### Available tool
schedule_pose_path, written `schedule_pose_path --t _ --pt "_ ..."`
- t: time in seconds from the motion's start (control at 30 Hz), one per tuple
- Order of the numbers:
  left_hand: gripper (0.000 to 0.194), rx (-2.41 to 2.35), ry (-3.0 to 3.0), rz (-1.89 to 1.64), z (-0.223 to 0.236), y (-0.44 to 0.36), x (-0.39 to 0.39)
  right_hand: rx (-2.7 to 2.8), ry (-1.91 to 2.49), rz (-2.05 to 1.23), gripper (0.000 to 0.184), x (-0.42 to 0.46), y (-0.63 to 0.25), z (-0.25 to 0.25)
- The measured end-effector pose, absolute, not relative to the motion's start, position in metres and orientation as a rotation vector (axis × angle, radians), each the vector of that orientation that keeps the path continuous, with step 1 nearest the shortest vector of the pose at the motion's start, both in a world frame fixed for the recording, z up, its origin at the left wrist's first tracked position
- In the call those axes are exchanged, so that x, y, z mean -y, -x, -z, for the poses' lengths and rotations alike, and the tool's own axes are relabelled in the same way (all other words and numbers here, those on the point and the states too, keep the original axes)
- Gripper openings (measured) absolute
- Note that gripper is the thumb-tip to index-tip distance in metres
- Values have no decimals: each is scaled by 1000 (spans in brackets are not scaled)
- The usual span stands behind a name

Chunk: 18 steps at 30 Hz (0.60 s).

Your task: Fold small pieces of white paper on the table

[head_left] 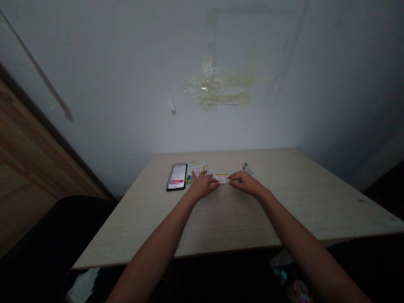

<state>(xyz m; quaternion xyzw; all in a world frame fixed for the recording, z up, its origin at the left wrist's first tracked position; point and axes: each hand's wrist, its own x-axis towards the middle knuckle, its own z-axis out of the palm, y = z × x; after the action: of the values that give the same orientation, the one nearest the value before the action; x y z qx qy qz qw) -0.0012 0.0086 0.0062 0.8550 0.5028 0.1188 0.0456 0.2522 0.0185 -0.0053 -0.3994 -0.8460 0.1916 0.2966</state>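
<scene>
A small printed paper slip (222, 178), white with a yellow band along its top, lies low over the table between my two hands. My left hand (203, 185) has its thumb and forefinger closed at the slip's left edge, while its other fingers spread toward a green, white and yellow printed sheet (196, 168). At the slip's right edge, my right hand (245, 183) pinches with thumb and fingers. Just behind the right hand sits a small crumpled printed piece (247, 168), partly hidden by the knuckles. The slip's two ends are covered by my fingertips.
A phone (177, 177) with a lit screen lies left of the printed sheet, touching or nearly touching it. The pale wooden table (284, 210) meets a wall (126, 84) with old tape on it. Below the front edge are dark, unclear items.
</scene>
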Motion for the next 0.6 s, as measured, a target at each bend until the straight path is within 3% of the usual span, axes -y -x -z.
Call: schedule_pose_path --t 0.2,0.6 --pt "40 -1569 -2602 -539 -10 -4 -5 2207 1263 -451 36 -13 -247 -5" --pt "39 -1654 -2587 -632 -1 -15 -10 2109 1408 -184 28 -23 -235 14"
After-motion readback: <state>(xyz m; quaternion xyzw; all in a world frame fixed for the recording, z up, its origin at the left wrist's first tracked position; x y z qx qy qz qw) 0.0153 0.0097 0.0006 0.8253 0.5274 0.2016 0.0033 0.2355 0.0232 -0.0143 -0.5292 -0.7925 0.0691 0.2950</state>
